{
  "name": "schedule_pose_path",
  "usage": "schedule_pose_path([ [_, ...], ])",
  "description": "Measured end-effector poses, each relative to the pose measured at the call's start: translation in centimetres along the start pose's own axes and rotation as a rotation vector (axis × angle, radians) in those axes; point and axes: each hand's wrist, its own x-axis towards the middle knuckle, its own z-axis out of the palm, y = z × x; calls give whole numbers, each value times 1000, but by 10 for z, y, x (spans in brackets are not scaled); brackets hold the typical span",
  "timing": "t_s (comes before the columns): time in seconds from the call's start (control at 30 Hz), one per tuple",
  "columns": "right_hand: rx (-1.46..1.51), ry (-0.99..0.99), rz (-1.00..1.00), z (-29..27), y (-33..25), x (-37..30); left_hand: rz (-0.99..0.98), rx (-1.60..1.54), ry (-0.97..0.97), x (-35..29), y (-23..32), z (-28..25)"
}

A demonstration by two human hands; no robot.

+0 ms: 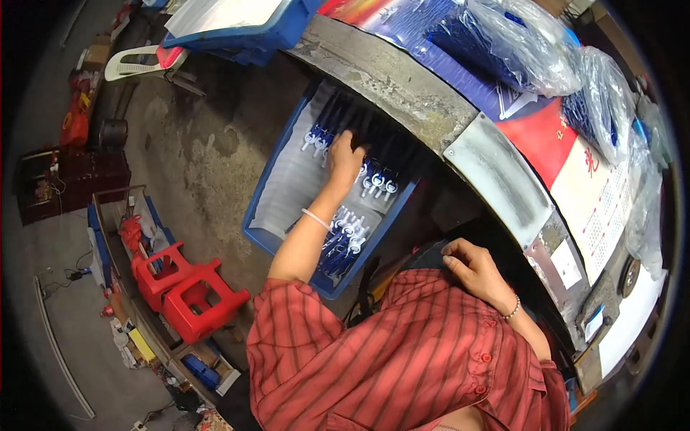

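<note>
Slender blue pieces with pale ringed ends (350,230) are lying in a blue plastic crate (381,233), where the bare left hand (346,156), its grip unclear, may be risking tangles by brushing crowded neighbours.

The left hand (346,159), its wrist circled by a pale band, reaches down into a blue tray (272,172) lined with a whitish sheet (284,205). Its fingers bend toward small blue-and-white pieces (374,183) lying in clusters — whether they grip one is hard to tell in the shadow. The right hand (478,271), loosely curled above a beaded bracelet (512,307), is near the tabletop (392,86) — where clear plastic bags (528,61) lie. Red stools (190,305) stand left.
</note>
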Motion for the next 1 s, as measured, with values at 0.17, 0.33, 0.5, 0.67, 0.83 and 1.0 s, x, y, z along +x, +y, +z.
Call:
schedule_pose_path([
  [0.17, -98, -33, -120, 6, 8, -1, -3, 104, -62, -4, -2, -15],
  [0.33, -170, -40, -114, 1, 6, -4, -67, -178, -26, -31, -6, -73],
  [0.5, -168, -45, -123, -1, 11, -2, -268, -179, -251, -90, -29, -128],
  [0.67, -272, -99, -193, 7, 10, -4, -286, -104, -300, -139, -46, -144],
  [0.83, -368, -130, -236, 9, 19, -15, -383, -52, -358, -155, -21, -142],
  [1.0, -321, -147, -140, 3, 22, -18, -286, 45, -395, -163, -23, -134],
])
